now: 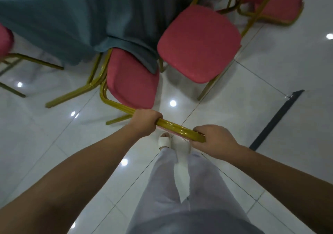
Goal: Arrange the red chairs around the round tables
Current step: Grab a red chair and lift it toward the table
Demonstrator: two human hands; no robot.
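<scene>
Bare forearms, pale trousers [180, 188], white slipper [164, 141]

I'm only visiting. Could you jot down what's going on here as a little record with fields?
held chair: red seat, partly under the grey tablecloth
left hand: grips the chair's gold back rail
right hand: grips the same rail, at its other end
neighbouring chair: to the right, seat uncovered
floor: glossy white tiles

Illumination is dim and cool. Overhead lamps produce small round glare spots on the glossy floor [270, 143]. Shadows are soft. Wide-angle distortion bends the edges; the upper corners show motion blur.
</scene>
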